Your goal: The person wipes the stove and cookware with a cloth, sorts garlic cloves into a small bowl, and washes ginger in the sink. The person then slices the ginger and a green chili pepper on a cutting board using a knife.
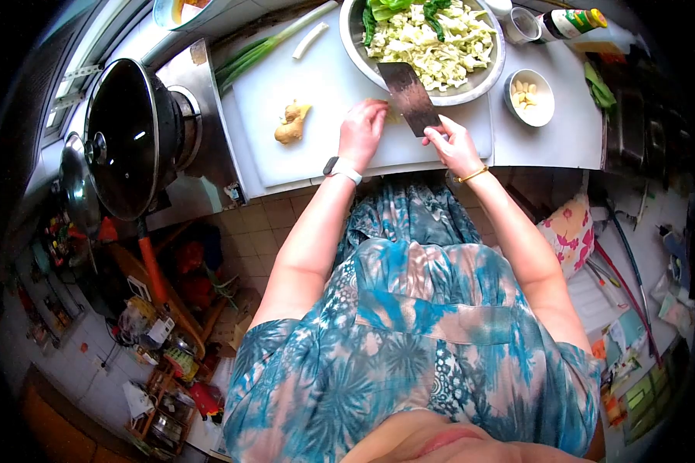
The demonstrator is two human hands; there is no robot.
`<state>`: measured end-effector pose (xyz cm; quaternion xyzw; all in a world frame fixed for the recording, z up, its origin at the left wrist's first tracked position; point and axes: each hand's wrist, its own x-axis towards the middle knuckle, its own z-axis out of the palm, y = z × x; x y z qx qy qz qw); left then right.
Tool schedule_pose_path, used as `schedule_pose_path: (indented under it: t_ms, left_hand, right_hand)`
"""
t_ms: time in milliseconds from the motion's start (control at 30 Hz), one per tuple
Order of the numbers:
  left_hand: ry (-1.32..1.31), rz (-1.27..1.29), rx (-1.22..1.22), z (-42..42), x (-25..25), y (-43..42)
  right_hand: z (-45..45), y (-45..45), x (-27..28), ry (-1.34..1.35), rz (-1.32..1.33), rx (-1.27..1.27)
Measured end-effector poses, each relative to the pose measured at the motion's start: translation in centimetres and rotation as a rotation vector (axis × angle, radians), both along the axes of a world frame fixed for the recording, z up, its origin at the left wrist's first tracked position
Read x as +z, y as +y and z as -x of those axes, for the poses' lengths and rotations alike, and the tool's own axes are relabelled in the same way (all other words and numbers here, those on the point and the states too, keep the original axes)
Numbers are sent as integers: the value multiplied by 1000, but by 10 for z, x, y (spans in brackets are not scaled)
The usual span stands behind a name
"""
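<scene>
My right hand [455, 148] grips a cleaver [410, 99] by its handle, with the dark, broad blade angled up and left over the white cutting board [274, 166]. Close to the blade's left side, my left hand [363, 133] rests on the board with its fingers curled together. Whatever lies under those fingertips is too hidden to name. Small pale yellow bits [394, 117] lie on the board between hand and blade. Left of my left hand sits a knobbly piece of ginger [291, 123]. A scallion [266, 52] and a cut white stalk [310, 41] lie toward the back.
A metal basin [349, 40] of chopped cabbage [440, 50] stands behind the board. To the right are a small bowl [530, 117] of garlic cloves [524, 96], a glass jar [523, 25] and a sauce bottle [570, 25]. A lidded wok [123, 139] sits on the stove at left.
</scene>
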<state>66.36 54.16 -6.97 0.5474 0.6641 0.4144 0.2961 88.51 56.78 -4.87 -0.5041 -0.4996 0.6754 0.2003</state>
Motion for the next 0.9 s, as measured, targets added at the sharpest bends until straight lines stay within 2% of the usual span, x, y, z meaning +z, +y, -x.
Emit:
schedule_pose_path:
  t_ms: [67,100,133,200,333,467,567,633,667,733,767,800,867,900]
  left_hand:
    - [268,-152,-215,2,4,-1]
    - [280,-181,-227,3,6,-4]
    - [280,-182,-231,2,9,-7]
    - [67,-107,-35,1,12,-11]
    - [-68,-103,38,-3,14,-6]
    - [62,-92,2,2,7,0]
    - [-36,-69,35,4,-5,0]
    - [-541,-21,266,3,-24,2]
    - [-541,-21,266,4,-27,3]
    - [-274,-76,169,5,-28,6]
    - [7,-101,96,5,-2,9]
    - [7,-102,97,7,2,11]
    - [521,-153,-2,11,6,13]
    - [506,-107,-19,13,0,11]
  right_hand:
    - [-4,-2,-4,-75,-130,-12]
    - [-6,-3,-5,-76,-128,-16]
    - [-6,-3,-2,-60,-149,-20]
    - [-5,-4,1,-44,-170,-27]
    - [-2,-6,5,-21,-233,-45]
    - [-3,-6,3,-42,-236,-26]
    - [-3,-7,7,-21,-204,-58]
    - [-4,-8,5,-28,-203,-55]
    - [-5,-8,5,-35,-200,-51]
    - [-5,-10,3,-38,-225,-48]
    - [-6,-10,3,-41,-250,-44]
    - [-6,-10,3,-41,-250,-43]
    - [-7,-11,5,-86,-267,-15]
    - [-7,-13,6,-84,-265,-13]
